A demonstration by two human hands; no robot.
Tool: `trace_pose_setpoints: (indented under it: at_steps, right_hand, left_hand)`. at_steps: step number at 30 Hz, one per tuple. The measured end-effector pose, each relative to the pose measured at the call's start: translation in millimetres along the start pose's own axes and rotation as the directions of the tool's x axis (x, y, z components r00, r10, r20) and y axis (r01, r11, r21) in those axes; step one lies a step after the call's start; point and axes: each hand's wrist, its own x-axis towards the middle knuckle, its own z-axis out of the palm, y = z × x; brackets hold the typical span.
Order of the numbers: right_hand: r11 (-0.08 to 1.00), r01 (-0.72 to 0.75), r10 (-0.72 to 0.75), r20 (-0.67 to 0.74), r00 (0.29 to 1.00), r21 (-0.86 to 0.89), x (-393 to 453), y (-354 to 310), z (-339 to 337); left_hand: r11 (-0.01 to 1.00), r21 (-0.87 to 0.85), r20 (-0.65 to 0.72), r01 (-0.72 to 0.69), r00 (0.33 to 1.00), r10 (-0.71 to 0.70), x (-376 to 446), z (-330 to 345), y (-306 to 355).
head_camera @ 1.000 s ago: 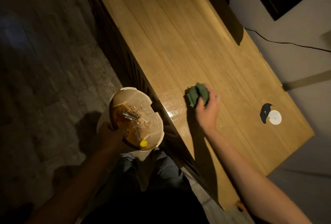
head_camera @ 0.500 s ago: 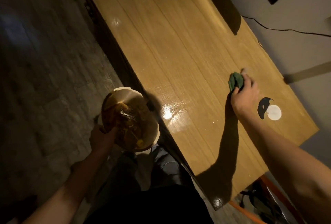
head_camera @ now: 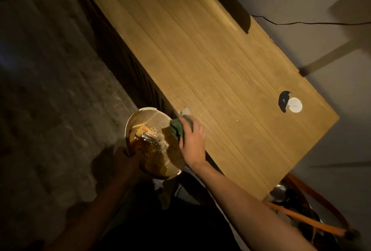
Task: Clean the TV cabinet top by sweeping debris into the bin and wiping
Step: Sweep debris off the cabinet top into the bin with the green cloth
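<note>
Bin [head_camera: 140, 118]: round, pale, held just off the front edge of the TV cabinet top [head_camera: 210, 60]. Contents: crumpled wrappers, a foil piece and pale crumbs. Left hand [head_camera: 125, 151] grips the bin's near rim, fingers curled over it. Right hand [head_camera: 193, 139] clutches a bunched green cloth [head_camera: 177, 127] at the cabinet edge, overhanging the bin's rim. A white disc [head_camera: 295, 105] lies well away from the bin.

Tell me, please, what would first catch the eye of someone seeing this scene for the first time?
Most striking is the right hand gripping a green cloth at the wooden cabinet top's near edge, right over the round bin of scraps that the left hand holds below that edge. Farther right on the top sits a small white disc.
</note>
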Motion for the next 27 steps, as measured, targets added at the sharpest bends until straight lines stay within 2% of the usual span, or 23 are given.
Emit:
trace_pose_setpoints:
  at_steps: [4,8,12,18,23,27]
  right_hand:
    - [0.997,0.048,-0.053,0.080,0.995,0.062,-20.8,-20.1,16.2]
    - [0.985,0.066,-0.068,0.008,0.998,0.161,-19.2,-6.6,-8.3]
    - [0.983,-0.023,0.054,-0.165,0.985,0.185,21.1,52.8,-67.3]
    - [0.937,-0.344,0.341,-0.347,0.873,0.055,118.0,190.7,-167.9]
    - [0.895,-0.444,0.410,-0.318,0.855,-0.037,166.9,277.3,-213.6]
    - [0.910,-0.410,0.373,-0.315,0.873,-0.058,164.0,284.3,-202.2]
  left_hand:
    - [1.000,0.010,0.065,-0.016,0.998,0.015,-17.5,-0.9,6.9]
    - [0.998,-0.057,0.092,0.024,0.996,-0.019,-23.3,7.1,6.4]
    - [0.998,-0.039,0.032,0.043,0.999,-0.042,-24.5,25.9,1.8]
    - [0.995,-0.052,-0.051,0.081,0.995,-0.083,-22.7,49.4,-11.5]
    - [0.988,-0.112,-0.143,0.105,0.982,-0.121,-27.4,60.9,-16.6]
    - [0.981,-0.172,-0.175,0.091,0.977,-0.121,-35.8,70.2,-16.1]
